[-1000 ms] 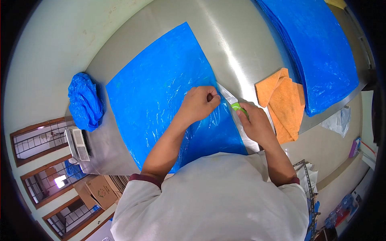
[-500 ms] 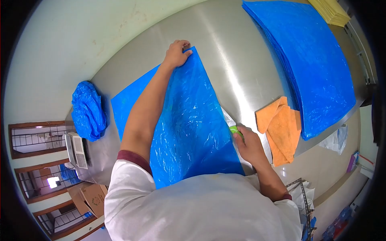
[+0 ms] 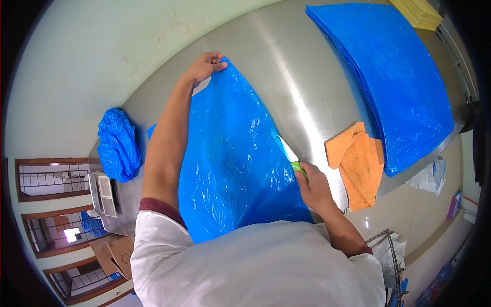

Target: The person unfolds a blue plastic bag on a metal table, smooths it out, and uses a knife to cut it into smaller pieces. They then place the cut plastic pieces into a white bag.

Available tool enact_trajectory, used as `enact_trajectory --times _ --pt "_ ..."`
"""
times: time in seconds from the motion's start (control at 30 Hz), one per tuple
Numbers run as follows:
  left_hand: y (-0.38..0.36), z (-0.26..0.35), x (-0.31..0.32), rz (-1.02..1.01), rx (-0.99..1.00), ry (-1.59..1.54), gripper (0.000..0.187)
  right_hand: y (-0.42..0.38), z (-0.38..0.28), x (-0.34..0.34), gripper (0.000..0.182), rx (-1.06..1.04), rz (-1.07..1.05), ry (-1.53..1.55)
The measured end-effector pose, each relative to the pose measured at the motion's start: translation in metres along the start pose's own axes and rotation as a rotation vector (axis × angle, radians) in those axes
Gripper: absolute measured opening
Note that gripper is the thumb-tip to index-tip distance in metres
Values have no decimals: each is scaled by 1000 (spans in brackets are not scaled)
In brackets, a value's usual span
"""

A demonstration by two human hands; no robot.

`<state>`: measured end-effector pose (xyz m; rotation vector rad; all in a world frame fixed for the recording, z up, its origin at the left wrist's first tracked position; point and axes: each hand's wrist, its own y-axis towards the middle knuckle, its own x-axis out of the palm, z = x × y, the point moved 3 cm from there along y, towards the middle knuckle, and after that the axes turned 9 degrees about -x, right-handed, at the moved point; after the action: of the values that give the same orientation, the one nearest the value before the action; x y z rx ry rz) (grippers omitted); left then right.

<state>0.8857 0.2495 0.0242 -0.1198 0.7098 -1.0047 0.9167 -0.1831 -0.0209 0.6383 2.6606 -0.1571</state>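
Observation:
A blue plastic sheet (image 3: 230, 153) is spread over the metal table in front of my body. My left hand (image 3: 204, 68) pinches its far corner between thumb and fingers, and the film there is pulled up and creased. Along the sheet's right edge, my right hand (image 3: 314, 189) grips a green-handled knife (image 3: 296, 167). Its pale blade points away from me and lies against the edge, partly hidden by the film. An orange cloth (image 3: 360, 169) lies folded just right of that hand.
A thick stack of blue sheets (image 3: 394, 82) lies at the right, with folded yellow material (image 3: 419, 14) beyond it. Crumpled blue plastic (image 3: 118, 146) and a weighing scale (image 3: 105, 192) sit on the left of the steel table (image 3: 255, 41).
My left hand has moved left with the sheet's corner, which is now pinched and lifted. The right hand with the knife has hardly moved.

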Motion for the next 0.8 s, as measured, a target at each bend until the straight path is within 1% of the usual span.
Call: enact_trajectory --times 0.07,0.17,0.27,0.47,0.53,0.67,0.8 --pt "-6 5 -13 -36 -22 38 11 -1 -1 1 22 -19 16 16" --pt "-19 20 -25 21 53 -60 9 -3 -2 1 22 -94 53 0" --pt "-30 39 -34 38 90 -94 10 -4 -9 0 23 -69 35 36" --pt "-54 75 -43 96 172 -39 9 -3 -21 1 24 -141 74 107" --pt "-62 84 -43 101 179 -41 9 -2 -25 1 23 -135 70 126" --pt "-72 92 -44 125 193 -29 10 6 -34 -2 22 -147 87 153" --pt "-74 91 -47 125 205 -32 10 15 -40 -5 21 -153 54 161"
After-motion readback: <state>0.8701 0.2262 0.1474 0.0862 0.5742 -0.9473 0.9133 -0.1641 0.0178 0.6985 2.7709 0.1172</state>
